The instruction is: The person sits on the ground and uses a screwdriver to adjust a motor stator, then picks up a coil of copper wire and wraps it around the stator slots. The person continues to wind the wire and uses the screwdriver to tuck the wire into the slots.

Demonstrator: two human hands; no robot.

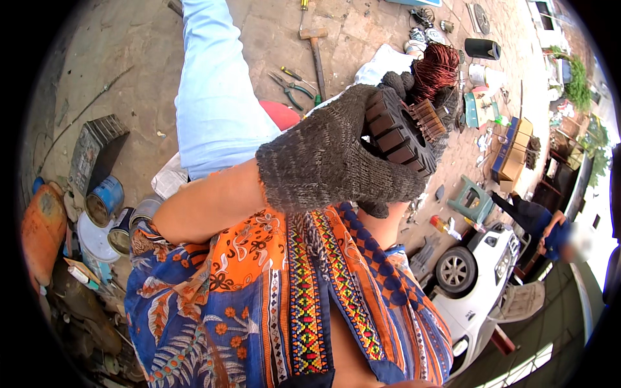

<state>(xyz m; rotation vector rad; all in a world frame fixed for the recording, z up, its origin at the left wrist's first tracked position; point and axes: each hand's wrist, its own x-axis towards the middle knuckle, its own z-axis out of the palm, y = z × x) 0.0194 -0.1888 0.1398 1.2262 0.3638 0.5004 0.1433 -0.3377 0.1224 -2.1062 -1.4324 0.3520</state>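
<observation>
My left hand point(333, 152), in a dark grey knitted glove, is closed around a dark, ring-shaped motor stator core point(396, 128) with slots along its outside. The thumb presses the near rim. My right hand point(445, 103), also gloved, is at the far side of the core, mostly hidden behind it; its visible fingers curve round that side. Copper-coloured slotted teeth point(428, 120) show between the hands. Just beyond them lies a tangled bundle of red-brown copper wire point(436, 70).
A hammer point(315, 58), pliers point(291, 89) and a screwdriver point(294, 74) lie on the paved ground. Open paint tins point(105, 199) and a metal box point(97, 152) stand at left. A green stool point(470, 199), a white car point(482, 284) and another person point(550, 226) are at right.
</observation>
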